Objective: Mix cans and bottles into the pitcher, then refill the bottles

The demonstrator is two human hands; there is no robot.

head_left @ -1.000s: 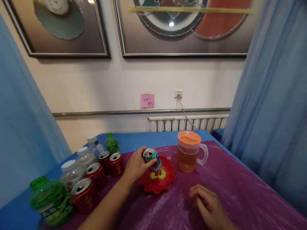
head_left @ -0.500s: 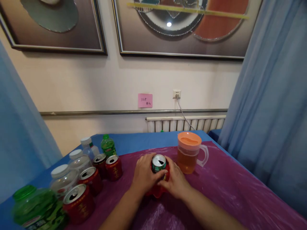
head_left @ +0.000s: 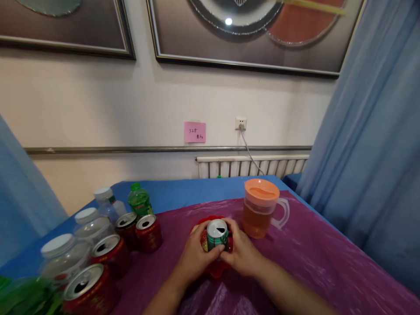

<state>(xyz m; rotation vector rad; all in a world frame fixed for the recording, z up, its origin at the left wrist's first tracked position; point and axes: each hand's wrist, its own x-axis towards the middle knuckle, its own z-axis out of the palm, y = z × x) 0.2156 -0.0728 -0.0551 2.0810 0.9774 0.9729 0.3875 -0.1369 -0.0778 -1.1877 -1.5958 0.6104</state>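
A green drink can [head_left: 217, 236] with a silver top and an opened mouth stands upright between my two hands. My left hand [head_left: 196, 251] wraps its left side, thumb across the front. On the other side my right hand [head_left: 241, 249] curls round it, its thumb meeting the left one. Under and around the can lies a red dish [head_left: 216, 270] with a wavy rim, partly hidden by my hands. Just right of my right hand stands a clear jug [head_left: 257, 218] of amber liquid with an orange lid [head_left: 262, 191].
At the left stand several opened red cans [head_left: 149, 234], clear jars with white lids [head_left: 59, 245], and green bottles [head_left: 139, 199]. Purple plastic sheeting [head_left: 311, 253] covers much of the blue table [head_left: 197, 190]. Blue curtains [head_left: 367, 144] hang at both sides.
The view has tilted down and shifted a little to the right. My hands still hold the can, which now shows more of its green side; more of the red dish's far rim shows.
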